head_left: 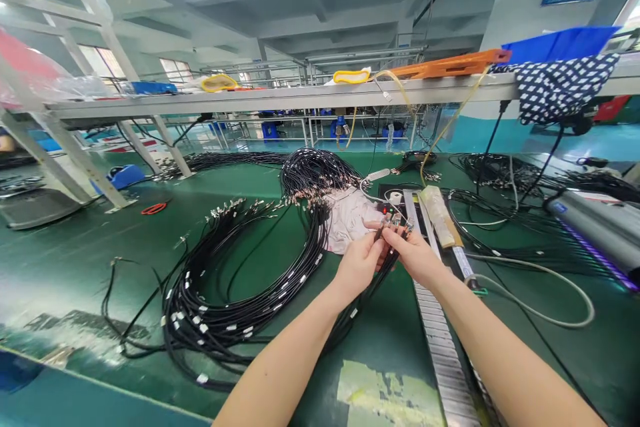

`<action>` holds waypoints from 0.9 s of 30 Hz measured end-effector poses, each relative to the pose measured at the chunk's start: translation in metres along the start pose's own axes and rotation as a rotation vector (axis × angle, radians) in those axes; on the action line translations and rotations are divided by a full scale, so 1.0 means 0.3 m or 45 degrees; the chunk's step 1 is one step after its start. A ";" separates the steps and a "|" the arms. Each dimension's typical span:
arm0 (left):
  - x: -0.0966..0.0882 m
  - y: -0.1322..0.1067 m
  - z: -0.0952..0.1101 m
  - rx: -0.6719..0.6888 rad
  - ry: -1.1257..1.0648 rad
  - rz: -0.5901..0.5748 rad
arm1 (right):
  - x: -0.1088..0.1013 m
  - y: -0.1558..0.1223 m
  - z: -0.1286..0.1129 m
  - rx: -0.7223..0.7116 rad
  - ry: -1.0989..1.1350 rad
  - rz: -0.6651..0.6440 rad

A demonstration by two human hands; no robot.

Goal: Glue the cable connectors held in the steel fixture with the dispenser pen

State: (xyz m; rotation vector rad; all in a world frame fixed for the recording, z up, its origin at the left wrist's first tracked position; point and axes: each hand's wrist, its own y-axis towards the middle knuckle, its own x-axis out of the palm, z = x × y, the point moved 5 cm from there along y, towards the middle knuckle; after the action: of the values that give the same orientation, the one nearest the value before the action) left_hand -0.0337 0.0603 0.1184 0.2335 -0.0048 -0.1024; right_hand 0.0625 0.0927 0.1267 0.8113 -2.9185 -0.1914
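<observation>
Together the two hands meet over the green bench (60,267), near the ruler (440,340). The left hand (357,265) and right hand (417,257) each have their fingers closed around a small bunch of black cables (381,260), pinching them just below the metal plugs (393,220), so that the ends stand level side by side, probably to keep them even. The bunch is thin, dark and glossy, with silver tips fanned above the fingertips; its length trails down and left into the big coil (235,307) lying flat on the bench, which carries small white tags. A pale cloth (347,217) lies just behind the hands, and more cable loops rest well apart on the right.
</observation>
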 end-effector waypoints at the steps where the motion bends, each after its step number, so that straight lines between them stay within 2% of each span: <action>1: 0.009 -0.003 -0.003 -0.012 0.020 -0.041 | 0.002 -0.005 0.004 0.021 -0.007 -0.022; 6: 0.080 -0.033 -0.004 -0.106 0.047 -0.446 | 0.018 -0.039 0.021 0.184 -0.126 -0.277; 8: 0.072 -0.043 0.003 -0.084 0.124 -0.572 | -0.009 -0.052 0.017 0.120 -0.174 -0.195; 10: 0.010 -0.042 -0.006 -0.077 0.420 -0.598 | -0.061 -0.075 0.019 0.048 -0.126 0.019; 12: -0.124 -0.024 -0.034 -0.156 0.821 -0.420 | -0.110 -0.115 0.043 0.094 0.040 0.215; 13: -0.213 -0.014 -0.051 -0.230 0.971 -0.254 | -0.124 -0.138 0.059 0.136 0.130 0.269; 16: -0.460 0.001 -0.110 -0.424 1.183 0.160 | -0.115 -0.203 0.093 0.243 0.322 0.273; 18: -0.561 0.007 -0.155 -0.515 1.272 0.283 | -0.087 -0.230 0.105 0.305 0.396 0.275; 20: -0.606 0.011 -0.186 -0.542 1.333 0.359 | -0.065 -0.239 0.110 0.335 0.438 0.311; 22: -0.613 0.009 -0.184 -0.497 1.379 0.452 | -0.058 -0.230 0.111 0.347 0.459 0.348; 25: -0.588 -0.022 -0.119 -0.332 1.415 0.605 | -0.068 -0.189 0.109 0.356 0.530 0.369; 27: -0.551 -0.068 -0.053 -0.190 1.399 0.645 | -0.073 -0.146 0.095 0.321 0.618 0.372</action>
State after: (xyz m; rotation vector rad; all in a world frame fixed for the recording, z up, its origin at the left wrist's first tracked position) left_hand -0.2000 0.0610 0.0993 0.1099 1.0287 0.5381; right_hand 0.0994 0.0696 0.0905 0.3738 -2.5727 0.3541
